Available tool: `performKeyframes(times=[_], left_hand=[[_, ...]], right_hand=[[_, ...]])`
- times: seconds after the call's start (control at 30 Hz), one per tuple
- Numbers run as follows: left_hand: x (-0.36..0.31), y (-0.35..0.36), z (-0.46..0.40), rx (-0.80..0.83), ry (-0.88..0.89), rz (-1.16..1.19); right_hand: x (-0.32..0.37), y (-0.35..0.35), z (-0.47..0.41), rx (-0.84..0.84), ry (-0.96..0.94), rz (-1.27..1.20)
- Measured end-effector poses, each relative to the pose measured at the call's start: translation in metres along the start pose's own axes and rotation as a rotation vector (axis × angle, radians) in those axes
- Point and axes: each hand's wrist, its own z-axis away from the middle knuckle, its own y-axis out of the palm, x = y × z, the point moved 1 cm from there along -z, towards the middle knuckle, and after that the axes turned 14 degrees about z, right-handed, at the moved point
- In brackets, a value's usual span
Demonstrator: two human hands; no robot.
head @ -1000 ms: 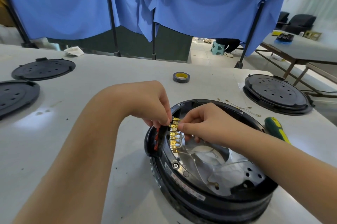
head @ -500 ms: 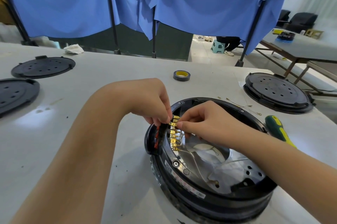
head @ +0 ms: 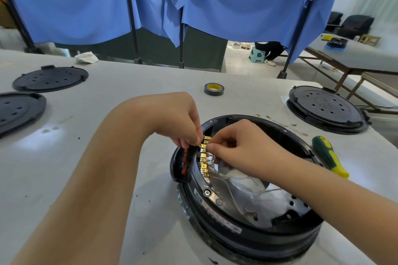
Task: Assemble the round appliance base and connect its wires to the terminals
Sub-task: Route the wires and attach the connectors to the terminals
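The round black appliance base (head: 234, 236) lies open side up on the white table, its metal inside showing thin white wires (head: 231, 191). A row of brass terminals (head: 204, 160) runs along its left inner rim. My left hand (head: 178, 118) pinches at the top of that row from outside the rim. My right hand (head: 243, 148) reaches in from the right, fingers curled, pinching a wire end against an upper terminal. The wire end itself is hidden by my fingertips.
A green and yellow screwdriver (head: 329, 157) lies right of the base. A roll of black tape (head: 213, 89) sits behind it. Black round covers lie at the left (head: 50, 78) (head: 19, 109) and far right (head: 327, 107). Blue curtains hang behind the table.
Both hands stay at the top of the terminal row with only slight finger shifts. The view has tilted a little.
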Motion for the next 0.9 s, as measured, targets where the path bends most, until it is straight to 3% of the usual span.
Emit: performKeyframes(times=[0.2, 0.4, 0.57, 0.73, 0.9], left_hand=[[0.0000, -0.0005, 0.0000, -0.002, -0.002, 0.005], [0.0007, 0.0001, -0.0010, -0.001, -0.002, 0.009], [0.0014, -0.0002, -0.0023, -0.001, 0.000, 0.006], [0.0007, 0.0027, -0.0035, 0.028, 0.023, 0.014], [0.0023, 0.0020, -0.0041, 0.077, 0.035, 0.038]], right_hand=[[0.0013, -0.0026, -0.0006, -0.041, -0.082, 0.141], [-0.0001, 0.0000, -0.0008, -0.014, -0.048, 0.073], [0.0027, -0.0009, -0.0006, -0.049, -0.137, 0.203], [0.0034, 0.0005, -0.0004, -0.038, -0.092, 0.132], [0.0042, 0.0001, -0.0001, -0.051, -0.145, 0.231]])
